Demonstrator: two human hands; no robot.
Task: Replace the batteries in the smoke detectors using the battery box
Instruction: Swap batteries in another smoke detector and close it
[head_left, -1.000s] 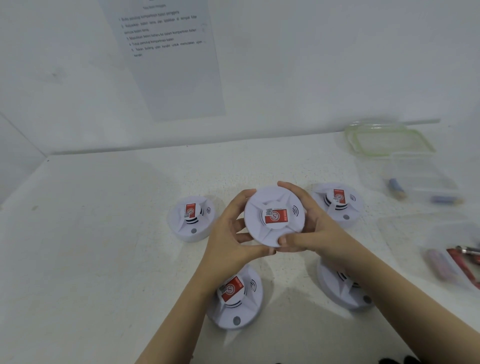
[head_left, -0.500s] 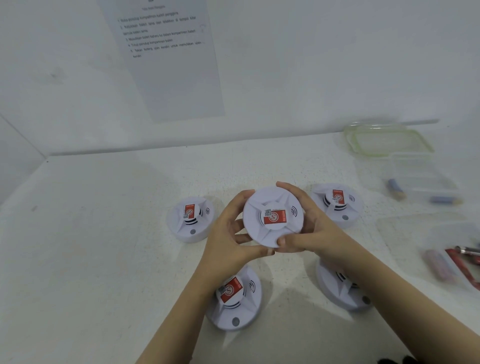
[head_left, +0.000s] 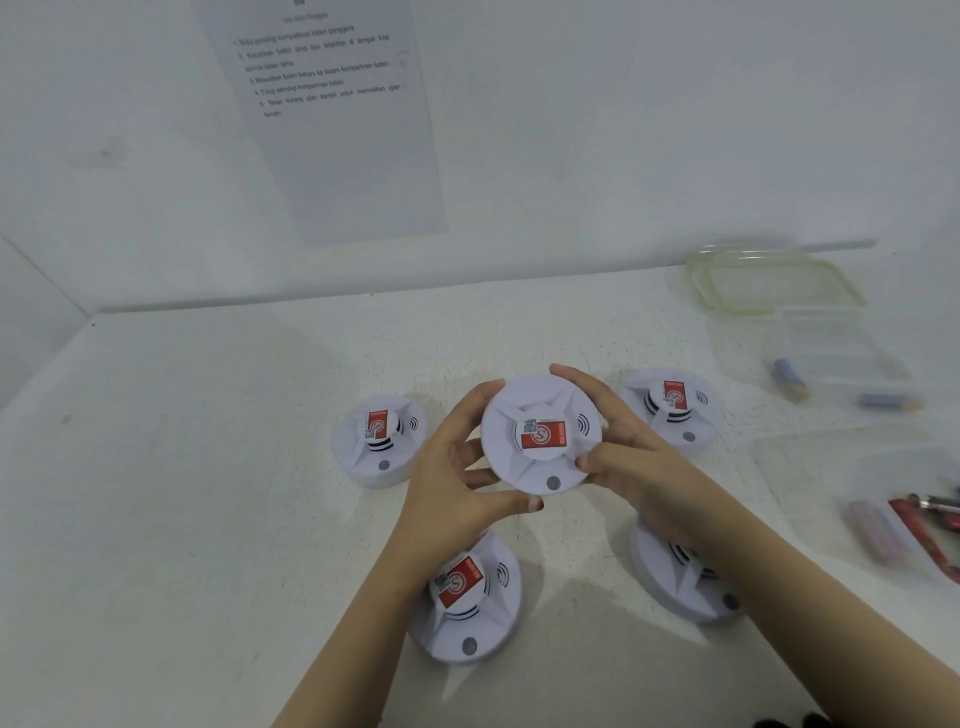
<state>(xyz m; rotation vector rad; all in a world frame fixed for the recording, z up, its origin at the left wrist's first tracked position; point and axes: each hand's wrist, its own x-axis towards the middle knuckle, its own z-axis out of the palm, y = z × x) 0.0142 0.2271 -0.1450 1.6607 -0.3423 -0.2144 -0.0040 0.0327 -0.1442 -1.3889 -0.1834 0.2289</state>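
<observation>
A round white smoke detector (head_left: 540, 434) with a red label is held above the table between both hands. My left hand (head_left: 457, 467) grips its left and lower rim; my right hand (head_left: 618, 447) grips its right rim, thumb on the front face. Several more detectors lie on the table: one at the left (head_left: 379, 439), one at the back right (head_left: 672, 408), one near my left wrist (head_left: 467, 597) and one partly hidden under my right forearm (head_left: 680, 577). A clear battery box (head_left: 831, 374) at the right holds batteries.
A second clear container (head_left: 883, 499) at the far right holds batteries and a red tool. Green-rimmed lids (head_left: 774, 283) lie behind the box. An instruction sheet (head_left: 332, 114) hangs on the back wall. White walls close the table at back and left.
The held detector has turned in my hands: its grey button has come round to the bottom edge and the label sits more level. Both hands stay on its rim.
</observation>
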